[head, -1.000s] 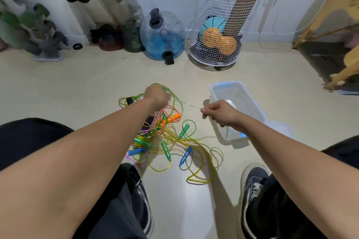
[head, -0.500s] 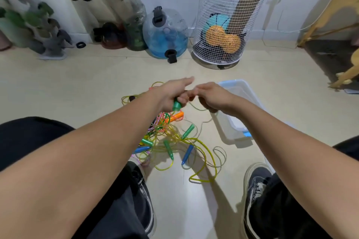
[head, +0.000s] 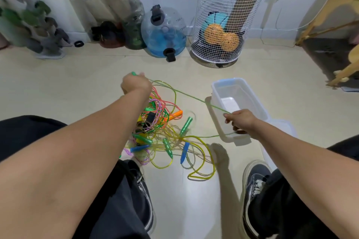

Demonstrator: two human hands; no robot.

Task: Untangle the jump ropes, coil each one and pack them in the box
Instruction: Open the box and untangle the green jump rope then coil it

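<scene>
Near the person's shoes, the tangled pile of coloured plastic jump ropes lies on the floor; the right hand pinches a thin green cord, apparently tensioning it toward the left hand, whose grip encloses a green handle, beside the empty translucent plastic box.

Half a second ago the two hands met above the tangled heap of coloured plastic jump ropes; now they are drawn wide apart. The left hand has moved up and left, gripping a green handle, while the right hand has swung over the clear plastic box, stretching the thin green rope taut between them.
</scene>
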